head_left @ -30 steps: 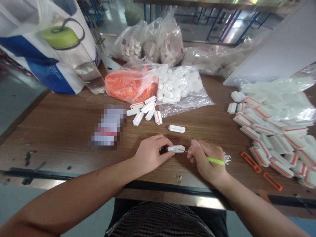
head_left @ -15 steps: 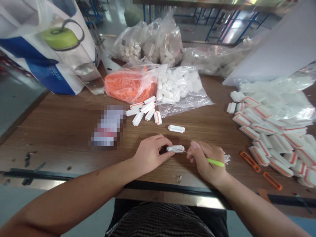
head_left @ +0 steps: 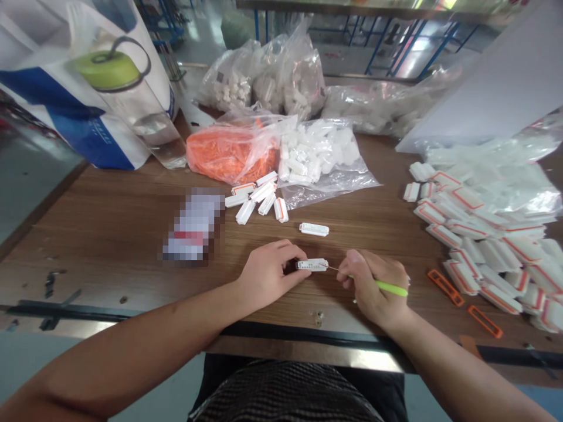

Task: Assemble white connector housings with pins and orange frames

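My left hand is closed on the left end of a small white plastic strip with rows of dots or holes, pinning it near the table's front. In my right hand is a pick with a thin metal shaft and a bright green handle. The pick's tip reaches the upper face of the strip near its right part; whether it enters a hole is too small to tell. Another white strip lies just behind, touched by neither hand.
Several white pieces lie before a bag of orange parts and a bag of white parts. At right are a heap of white-and-orange pieces and orange frames. A green-capped bottle stands back left.
My right hand has moved a little to the right with the pick, showing more of its metal shaft. Small white bits beside that hand are now mostly covered. My left hand stays in place.
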The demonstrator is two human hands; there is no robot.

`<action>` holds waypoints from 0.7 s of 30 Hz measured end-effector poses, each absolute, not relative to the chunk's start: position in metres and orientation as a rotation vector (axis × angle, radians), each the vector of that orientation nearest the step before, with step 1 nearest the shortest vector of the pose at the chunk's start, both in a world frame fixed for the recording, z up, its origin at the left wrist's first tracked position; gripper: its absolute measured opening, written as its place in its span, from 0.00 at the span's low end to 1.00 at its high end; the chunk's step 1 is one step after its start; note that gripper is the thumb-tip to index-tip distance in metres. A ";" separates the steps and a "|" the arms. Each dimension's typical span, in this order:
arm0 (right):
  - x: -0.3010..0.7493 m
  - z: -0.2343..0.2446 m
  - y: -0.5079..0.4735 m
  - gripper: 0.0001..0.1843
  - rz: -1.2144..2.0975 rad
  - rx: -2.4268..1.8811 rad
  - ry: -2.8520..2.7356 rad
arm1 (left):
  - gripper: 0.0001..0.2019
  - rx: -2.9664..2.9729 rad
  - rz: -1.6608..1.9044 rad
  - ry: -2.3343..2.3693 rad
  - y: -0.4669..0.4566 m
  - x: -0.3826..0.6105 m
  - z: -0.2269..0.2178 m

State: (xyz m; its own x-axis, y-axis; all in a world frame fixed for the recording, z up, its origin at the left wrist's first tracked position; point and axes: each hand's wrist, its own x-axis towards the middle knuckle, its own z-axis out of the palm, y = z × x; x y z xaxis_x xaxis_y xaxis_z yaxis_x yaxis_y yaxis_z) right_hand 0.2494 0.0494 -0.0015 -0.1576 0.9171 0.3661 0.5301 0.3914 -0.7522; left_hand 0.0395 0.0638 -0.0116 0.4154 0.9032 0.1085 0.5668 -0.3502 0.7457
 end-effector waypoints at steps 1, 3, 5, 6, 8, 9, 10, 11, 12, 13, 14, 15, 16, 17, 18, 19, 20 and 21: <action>0.249 -0.001 0.049 0.24 0.587 -1.252 -1.835 | 0.05 2.049 0.695 1.240 0.064 0.040 -0.012; 0.250 -0.001 0.049 0.24 0.590 -1.249 -1.858 | 0.04 2.056 0.699 1.238 0.064 0.040 -0.012; 0.250 -0.003 0.049 0.23 0.582 -1.248 -1.856 | 0.04 2.059 0.703 1.235 0.064 0.040 -0.012; 0.250 -0.003 0.048 0.23 0.577 -1.246 -1.856 | 0.04 2.058 0.705 1.235 0.064 0.040 -0.012; 0.250 -0.004 0.049 0.23 0.575 -1.242 -1.868 | 0.05 2.054 0.708 1.237 0.064 0.040 -0.012; 0.250 -0.004 0.050 0.23 0.578 -1.242 -1.878 | 0.05 2.052 0.705 1.237 0.064 0.040 -0.012; 0.250 -0.004 0.050 0.23 0.582 -1.244 -1.885 | 0.05 2.049 0.701 1.237 0.064 0.040 -0.012; 0.250 -0.003 0.051 0.23 0.586 -1.248 -1.888 | 0.04 2.048 0.696 1.236 0.064 0.039 -0.012; 0.249 -0.003 0.052 0.23 0.592 -1.254 -1.889 | 0.04 2.046 0.693 1.236 0.064 0.039 -0.012; 0.249 -0.002 0.053 0.23 0.597 -1.260 -1.892 | 0.04 2.047 0.692 1.238 0.063 0.039 -0.013; 0.249 -0.002 0.053 0.23 0.601 -1.266 -1.895 | 0.04 2.049 0.692 1.241 0.063 0.039 -0.013; 0.248 -0.001 0.054 0.23 0.608 -1.272 -1.898 | 0.04 2.052 0.695 1.245 0.063 0.039 -0.014; 0.248 -0.001 0.054 0.23 0.619 -1.277 -1.898 | 0.04 2.054 0.698 1.247 0.063 0.039 -0.014; 0.248 0.000 0.054 0.23 0.633 -1.281 -1.890 | 0.04 2.054 0.700 1.249 0.063 0.039 -0.014; 0.247 0.000 0.053 0.23 0.649 -1.283 -1.876 | 0.04 2.054 0.699 1.248 0.063 0.039 -0.014; 0.247 0.000 0.053 0.24 0.662 -1.284 -1.857 | 0.04 2.053 0.696 1.246 0.063 0.039 -0.014; 0.247 -0.001 0.052 0.24 0.667 -1.286 -1.835 | 0.04 2.051 0.693 1.242 0.063 0.039 -0.014; 0.247 -0.001 0.052 0.24 0.664 -1.288 -1.812 | 0.04 2.051 0.693 1.240 0.063 0.040 -0.014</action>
State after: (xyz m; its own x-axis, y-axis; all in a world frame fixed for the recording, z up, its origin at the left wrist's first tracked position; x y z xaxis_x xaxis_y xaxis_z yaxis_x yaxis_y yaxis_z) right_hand 0.2472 0.0516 -0.0012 -0.1633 0.9382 0.3050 0.5195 0.3446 -0.7819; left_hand 0.0395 0.0634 -0.0136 0.4171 0.9021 0.1109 0.5676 -0.3538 0.7434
